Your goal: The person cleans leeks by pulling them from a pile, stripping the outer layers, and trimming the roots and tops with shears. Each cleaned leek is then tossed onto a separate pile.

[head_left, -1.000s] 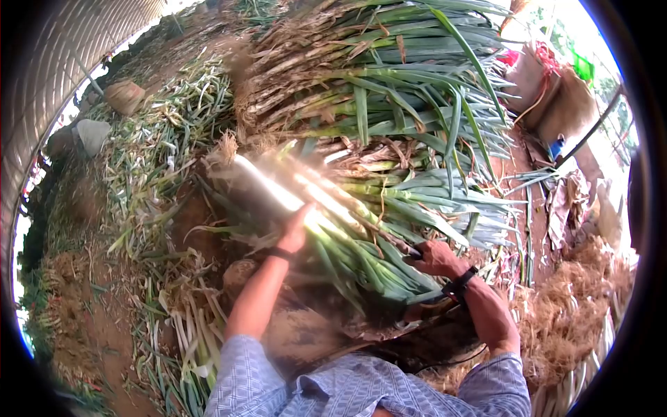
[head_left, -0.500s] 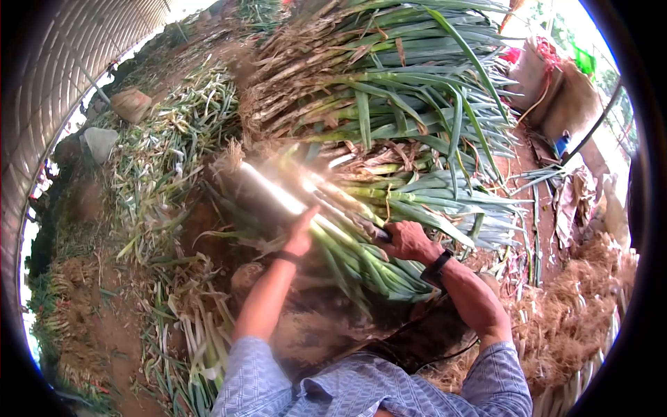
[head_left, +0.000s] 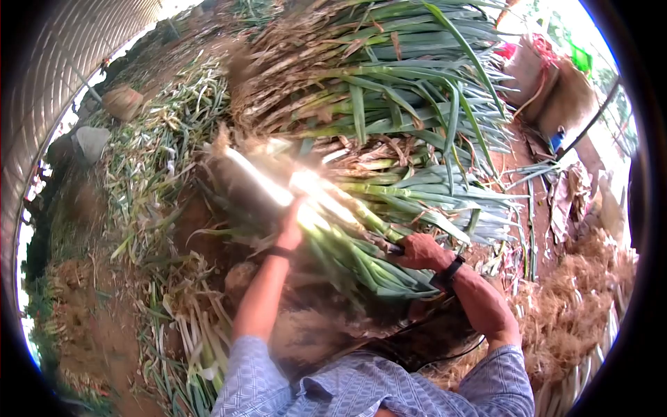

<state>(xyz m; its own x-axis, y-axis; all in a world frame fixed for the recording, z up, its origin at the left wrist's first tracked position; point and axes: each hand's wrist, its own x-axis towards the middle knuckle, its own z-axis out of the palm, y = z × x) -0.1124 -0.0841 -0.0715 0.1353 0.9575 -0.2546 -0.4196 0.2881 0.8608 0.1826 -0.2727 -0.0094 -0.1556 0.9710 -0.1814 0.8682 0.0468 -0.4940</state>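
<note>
A long white-and-green leek (head_left: pixel 257 177) is slanting across the center of the frame, its roots pointing to the upper left and its green leaves (head_left: pixel 382 274) fanning toward the lower right. The person's left hand (head_left: pixel 292 226) is gripping it around the stalk, though blur is hiding the fingers; whether more than one stalk is in that grasp, one cannot tell. At center right, the right hand (head_left: pixel 422 251) is clasping a dark-handled tool (head_left: pixel 395 248), its far end fading into the leaves and glare. Compared with half a second ago, the right hand is sitting farther down toward the leaf tips, while the left is keeping its place on the stalk. A dark wristband (head_left: pixel 281 252) is circling the left wrist, and a black strap (head_left: pixel 448 271) the right; patterned blue sleeves (head_left: pixel 250 368) are covering the upper arms.

Just beyond the hands, a broad pile of untrimmed leeks (head_left: pixel 417 90) is filling the top center and upper right. Pale and green scraps (head_left: pixel 167 160) are littering the ground at left, and loose stalks (head_left: pixel 201 340) are lying at lower left. Bushy brown roots (head_left: pixel 570 313) are crowding the lower right, below a bulging sack (head_left: pixel 573 97) that is standing at upper right.
</note>
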